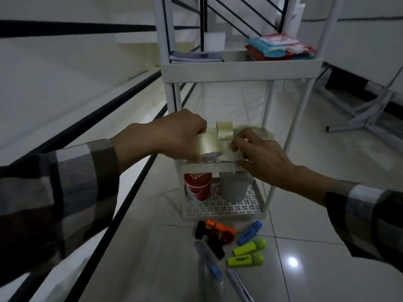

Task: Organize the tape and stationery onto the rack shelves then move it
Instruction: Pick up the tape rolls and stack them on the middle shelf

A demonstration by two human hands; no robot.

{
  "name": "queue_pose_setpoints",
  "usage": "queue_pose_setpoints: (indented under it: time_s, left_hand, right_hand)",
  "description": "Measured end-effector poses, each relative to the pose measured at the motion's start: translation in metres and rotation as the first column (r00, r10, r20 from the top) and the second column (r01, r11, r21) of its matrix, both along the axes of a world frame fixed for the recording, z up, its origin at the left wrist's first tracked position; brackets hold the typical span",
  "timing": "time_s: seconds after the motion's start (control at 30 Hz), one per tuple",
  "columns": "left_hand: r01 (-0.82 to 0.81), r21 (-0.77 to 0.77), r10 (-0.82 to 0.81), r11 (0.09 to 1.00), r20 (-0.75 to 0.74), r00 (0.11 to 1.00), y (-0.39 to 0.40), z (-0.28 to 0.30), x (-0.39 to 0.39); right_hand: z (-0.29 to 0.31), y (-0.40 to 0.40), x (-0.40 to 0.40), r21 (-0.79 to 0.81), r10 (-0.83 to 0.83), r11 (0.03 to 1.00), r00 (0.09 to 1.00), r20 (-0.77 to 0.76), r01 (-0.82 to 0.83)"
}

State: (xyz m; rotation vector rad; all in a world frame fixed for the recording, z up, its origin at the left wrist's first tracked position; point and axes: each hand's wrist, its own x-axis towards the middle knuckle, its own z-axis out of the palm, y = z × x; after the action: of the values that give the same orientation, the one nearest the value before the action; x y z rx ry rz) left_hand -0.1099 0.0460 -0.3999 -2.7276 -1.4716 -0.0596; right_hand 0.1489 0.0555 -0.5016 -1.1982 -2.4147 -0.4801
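Evidently shelving, the left hand [174,136] grips a tape roll [208,144] while the right hand [259,155] pinches another roll [250,132] onto the rack [218,166].

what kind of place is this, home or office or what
Probably the inside of a home, beside a staircase. The glossy tiled floor, the white steps with a black railing behind, and a small white storage rack standing on the floor point to that.

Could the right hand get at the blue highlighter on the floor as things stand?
Probably yes. The blue highlighter lies uncovered on the tile in front of the rack, below the right hand, with nothing on top of it. That hand's fingers are on a tape roll, so it must let go first.
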Motion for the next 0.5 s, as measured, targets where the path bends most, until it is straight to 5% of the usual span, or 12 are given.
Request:
queue_pose_setpoints:
  time_s: [0.2, 0.5]
  left_hand:
    - [0.006, 0.184, 0.008, 0.983, -0.072, 0.997, 0.002, -0.05, 0.0]
    - [0.015, 0.336, -0.076, 0.942, 0.17, 0.983, 0.009, -0.105, -0.008]
  right_hand:
    - [-0.012, -0.005, -0.001, -0.033, -0.028, 0.999, 0.999, 0.021, 0.029]
    - [-0.01, -0.004, -0.007, -0.092, 0.01, 0.996, 0.999, -0.052, -0.015]
